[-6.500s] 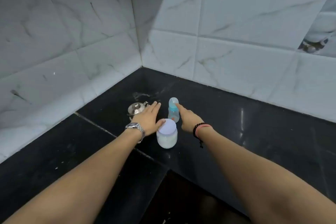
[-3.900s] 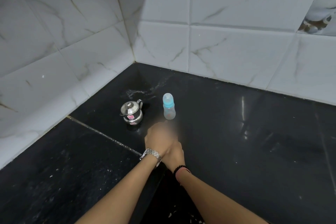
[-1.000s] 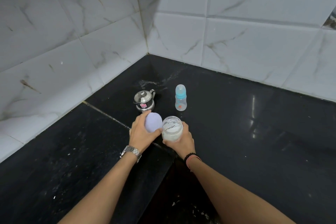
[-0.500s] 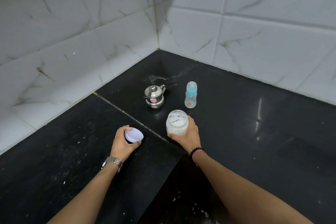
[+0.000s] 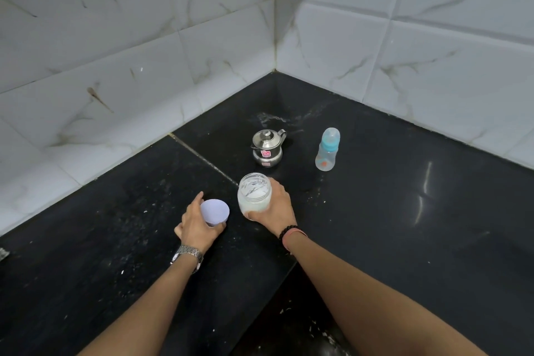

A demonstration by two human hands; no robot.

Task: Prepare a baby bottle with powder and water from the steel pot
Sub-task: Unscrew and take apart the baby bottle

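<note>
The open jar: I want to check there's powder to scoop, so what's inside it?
The jar holds white powder, with smears on the glass. The right hand wraps its side, hiding part of it; no scoop is visible.

Black counter (image 5: 404, 240) bears steel pot (image 5: 266, 147); baby bottle (image 5: 327, 150).

since the first frames we have drawn the powder jar (image 5: 255, 196) toward us from beside the baby bottle, taken off its lavender lid (image 5: 214, 212), and carried the lid in the left hand (image 5: 198, 224) leftward, just beside the now open jar.
</note>
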